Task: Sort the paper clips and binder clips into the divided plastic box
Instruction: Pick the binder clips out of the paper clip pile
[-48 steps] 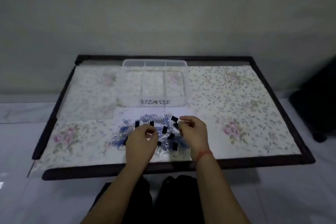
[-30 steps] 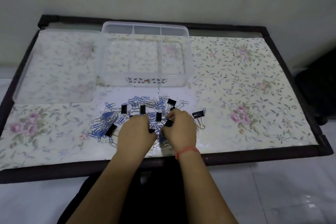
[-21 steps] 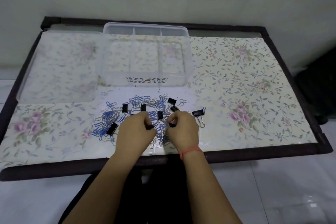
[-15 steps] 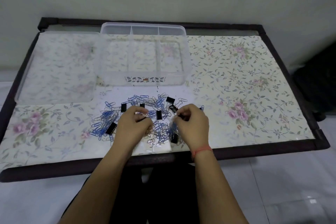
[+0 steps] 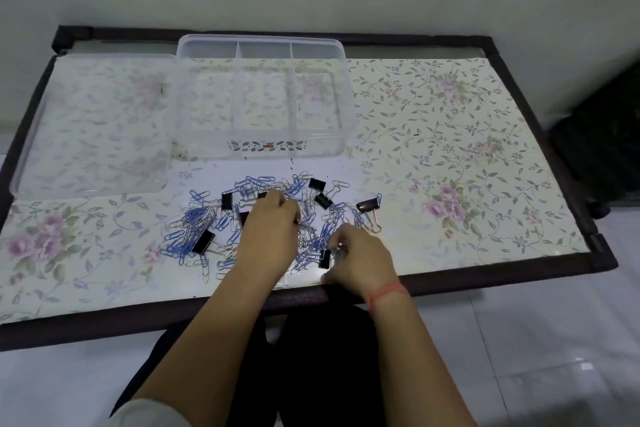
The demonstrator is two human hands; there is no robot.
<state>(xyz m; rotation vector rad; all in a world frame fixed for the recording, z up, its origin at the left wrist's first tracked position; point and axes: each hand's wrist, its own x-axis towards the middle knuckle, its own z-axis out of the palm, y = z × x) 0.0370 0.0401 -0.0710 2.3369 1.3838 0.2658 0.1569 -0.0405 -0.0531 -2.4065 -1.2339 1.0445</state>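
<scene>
A pile of blue and silver paper clips (image 5: 194, 222) lies mixed with several black binder clips (image 5: 203, 241) on the table's near middle. My left hand (image 5: 268, 236) rests knuckles-up on the pile's centre, fingers curled down on paper clips, and a silver one sticks out at its right side. At the pile's near right edge, my right hand (image 5: 362, 262) pinches a black binder clip (image 5: 324, 259) by its silver handles. The clear divided plastic box (image 5: 263, 146) stands just behind the pile. Its three visible compartments hold nothing.
The box's clear lid (image 5: 93, 125) lies flat to the left of the box. A lone binder clip (image 5: 369, 205) sits right of the pile. The floral table (image 5: 450, 135) has a dark raised frame. A dark object (image 5: 606, 135) stands on the floor at the right.
My right hand has drawn back toward the near edge and closed on a binder clip. My left hand has pushed forward onto the pile's centre. The camera has tilted down.
</scene>
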